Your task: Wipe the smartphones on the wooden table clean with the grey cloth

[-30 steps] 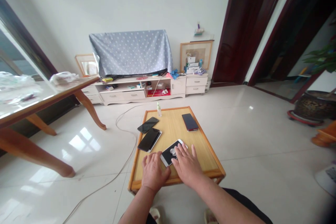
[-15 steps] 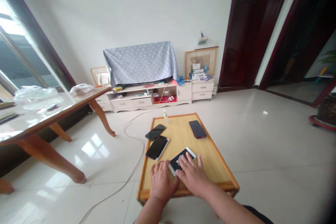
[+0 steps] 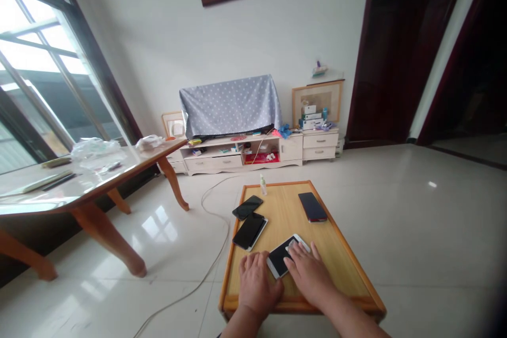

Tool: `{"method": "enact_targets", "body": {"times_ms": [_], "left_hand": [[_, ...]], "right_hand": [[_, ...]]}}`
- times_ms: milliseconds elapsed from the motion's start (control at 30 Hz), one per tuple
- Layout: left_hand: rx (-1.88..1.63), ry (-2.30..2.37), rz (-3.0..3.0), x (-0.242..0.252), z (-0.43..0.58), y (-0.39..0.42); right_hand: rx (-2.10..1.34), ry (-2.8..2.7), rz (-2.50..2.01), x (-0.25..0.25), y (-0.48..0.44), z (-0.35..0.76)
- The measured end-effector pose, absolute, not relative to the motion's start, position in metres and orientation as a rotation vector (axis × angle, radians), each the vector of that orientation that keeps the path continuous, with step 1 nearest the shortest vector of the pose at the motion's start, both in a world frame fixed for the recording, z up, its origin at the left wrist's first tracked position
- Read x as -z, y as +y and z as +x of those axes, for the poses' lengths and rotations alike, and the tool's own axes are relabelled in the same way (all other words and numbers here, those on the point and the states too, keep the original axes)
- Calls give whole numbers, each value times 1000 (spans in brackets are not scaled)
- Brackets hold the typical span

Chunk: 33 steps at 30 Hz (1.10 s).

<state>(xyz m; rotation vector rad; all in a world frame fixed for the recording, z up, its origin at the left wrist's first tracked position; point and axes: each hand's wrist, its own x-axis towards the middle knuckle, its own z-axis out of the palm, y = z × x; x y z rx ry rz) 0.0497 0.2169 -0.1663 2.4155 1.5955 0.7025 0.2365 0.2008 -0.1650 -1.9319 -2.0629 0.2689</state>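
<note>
A white-edged phone (image 3: 282, 257) lies screen up near the front of a low wooden table (image 3: 285, 211). My right hand (image 3: 311, 275) rests on it, fingers stretched out flat, pressing a small white cloth (image 3: 292, 244) against the screen. My left hand (image 3: 255, 285) lies flat on the table at the phone's near left corner, fingers loosely apart. Two dark phones (image 3: 249, 231) (image 3: 247, 206) lie at the table's left edge. A dark phone with a red rim (image 3: 312, 206) lies at the right. A small spray bottle (image 3: 262, 185) stands at the far edge.
A larger glass-topped wooden table (image 3: 79, 190) stands to the left with bags and papers on it. A white cable (image 3: 206, 274) trails over the tiled floor. A low TV cabinet (image 3: 253, 150) with a cloth-covered screen lines the far wall. Dark doorways open at the right.
The view has tilted up and swung left, so the wall clock and window now show. My hands stay on the white-edged phone, the right one shifting slightly over the screen.
</note>
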Motion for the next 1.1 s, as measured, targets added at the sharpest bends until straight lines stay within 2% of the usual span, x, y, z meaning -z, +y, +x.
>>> {"method": "enact_targets", "body": {"times_ms": [267, 500, 700, 767, 933, 1000, 1100], "left_hand": [[-647, 1593, 2471, 176, 52, 221], [-668, 1655, 2470, 176, 58, 223], [-663, 1605, 2480, 183, 57, 227], [-668, 1626, 2474, 181, 59, 227], [-634, 1692, 2443, 173, 66, 222], [-618, 1701, 2439, 172, 67, 222], [-618, 1709, 2432, 175, 67, 224]], "right_hand": [[-322, -2256, -1608, 162, 177, 206], [-306, -1939, -2095, 158, 210, 240], [-342, -2228, -1614, 164, 194, 206], [-344, -2197, -1652, 162, 201, 212], [-321, -1852, -2099, 158, 229, 250], [-318, -1864, -2085, 160, 224, 248], [-329, -2052, -1828, 167, 205, 227]]}}
